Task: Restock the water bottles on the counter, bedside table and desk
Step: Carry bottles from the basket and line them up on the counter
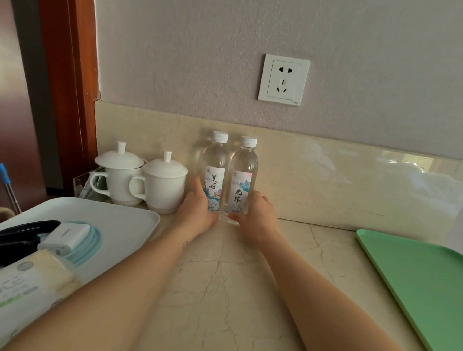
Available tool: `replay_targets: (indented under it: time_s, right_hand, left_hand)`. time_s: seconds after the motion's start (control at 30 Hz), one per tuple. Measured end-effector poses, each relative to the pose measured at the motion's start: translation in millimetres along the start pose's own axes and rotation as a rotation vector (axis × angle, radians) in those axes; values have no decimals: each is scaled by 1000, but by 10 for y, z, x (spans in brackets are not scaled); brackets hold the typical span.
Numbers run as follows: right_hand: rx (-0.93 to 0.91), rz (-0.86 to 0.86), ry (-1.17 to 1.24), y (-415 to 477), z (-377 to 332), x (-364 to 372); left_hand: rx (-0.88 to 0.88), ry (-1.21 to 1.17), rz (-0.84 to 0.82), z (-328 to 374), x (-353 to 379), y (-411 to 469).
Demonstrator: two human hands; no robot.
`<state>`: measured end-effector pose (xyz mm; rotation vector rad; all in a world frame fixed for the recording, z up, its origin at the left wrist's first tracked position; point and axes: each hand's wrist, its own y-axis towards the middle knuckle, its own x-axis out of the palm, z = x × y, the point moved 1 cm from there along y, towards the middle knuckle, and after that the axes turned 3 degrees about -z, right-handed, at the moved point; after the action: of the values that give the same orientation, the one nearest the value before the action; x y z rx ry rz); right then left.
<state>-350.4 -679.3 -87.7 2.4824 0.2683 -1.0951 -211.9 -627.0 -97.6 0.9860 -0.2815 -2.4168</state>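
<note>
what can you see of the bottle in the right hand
The right bottle is small, clear plastic, seemingly full of water, with a white screw cap on and a pale label bearing dark brush characters and a cityscape print. It is upright, base at the marble-look counter, near the backsplash, close beside the left bottle, seemingly touching it. The right hand grips its lower part, thumb across the front near the base.
</note>
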Motion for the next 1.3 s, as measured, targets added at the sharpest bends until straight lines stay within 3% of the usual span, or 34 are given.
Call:
replay_targets:
  time_s: [0.5, 0.73, 0.9, 1.1, 1.3]
  right_hand:
    - [21, -3, 92, -69, -62, -18]
    - [-27, 60, 107, -141, -160, -126]
    - [-15, 100, 58, -294, -206, -395]
    - [32, 221, -4, -632, -3, -928]
    - [169, 337, -90, -1160, 400, -1591]
  left_hand:
    - [-60, 42, -55, 119, -38, -31]
    - [79, 71, 104, 478, -201, -163]
    - [304, 230, 222, 810, -260, -341]
    - [512, 278, 70, 1165, -58, -474]
    - [679, 165, -79, 1647, 383, -652]
